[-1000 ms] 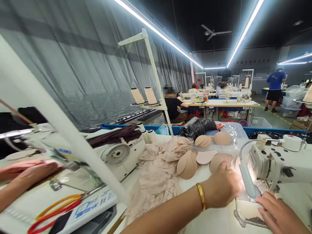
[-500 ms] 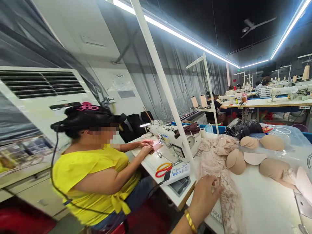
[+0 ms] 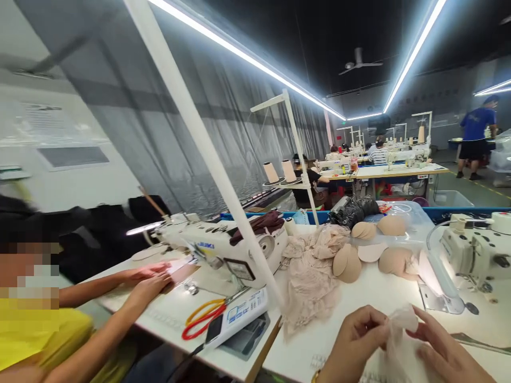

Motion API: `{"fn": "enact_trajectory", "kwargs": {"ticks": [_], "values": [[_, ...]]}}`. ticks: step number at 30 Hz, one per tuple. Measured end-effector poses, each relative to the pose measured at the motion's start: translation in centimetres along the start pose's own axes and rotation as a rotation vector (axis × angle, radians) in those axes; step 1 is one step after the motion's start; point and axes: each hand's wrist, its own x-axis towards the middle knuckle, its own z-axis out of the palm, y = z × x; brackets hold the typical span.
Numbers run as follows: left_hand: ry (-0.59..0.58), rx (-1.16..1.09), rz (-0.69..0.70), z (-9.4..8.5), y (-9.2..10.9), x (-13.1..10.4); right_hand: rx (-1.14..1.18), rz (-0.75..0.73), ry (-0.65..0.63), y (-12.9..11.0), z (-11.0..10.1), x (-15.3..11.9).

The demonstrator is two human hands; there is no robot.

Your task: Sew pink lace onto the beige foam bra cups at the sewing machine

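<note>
White pole (image 3: pixel 209 154) before machine (image 3: pixel 217 242); lace (image 3: pixel 311 290) beyond cloth (image 3: pixel 400 320)

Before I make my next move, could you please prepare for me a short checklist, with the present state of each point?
1. Left hand pinches the pale fabric between thumb and finger: ok.
2. Right hand has a firm grip: cannot tell; its fingertips are at the fabric's edge, but blurred.
3. Pale fabric is spread flat: not ok; it is bunched up between the hands.
4. Both hands are away from the sewing machine at right: ok; they are nearer the camera.
5. Lace pile is apart from the hands: ok; it lies beyond the left hand.
</note>
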Motion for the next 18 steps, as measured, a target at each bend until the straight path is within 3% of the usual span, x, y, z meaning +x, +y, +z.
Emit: {"fn": "enact_trajectory", "kwargs": {"ticks": [2,6,9,11,15,18], "values": [[-0.036,-0.296,-0.104,0.0,-0.5,-0.1,0.165,0.049,-0.020,-1.6,0.7,0.3],[-0.122,-0.438,-0.335,0.2,-1.2,0.2,0.191,0.002,-0.024,-3.4,0.5,0.7],[-0.148,-0.309,-0.284,1.0,-1.1,0.8,-0.017,-0.047,-0.051,-3.7,-0.4,0.6],[-0.089,-0.221,-0.206,1.7,-1.0,1.3,-0.085,-0.049,-0.066,-3.6,-0.9,0.5],[0.006,-0.273,-0.135,2.5,-1.3,1.8,-0.055,0.024,-0.099,-3.3,-1.4,0.6],[-0.069,-0.283,-0.148,2.2,-1.8,1.7,-0.008,0.035,-0.052,-3.7,-1.1,0.6]]}}
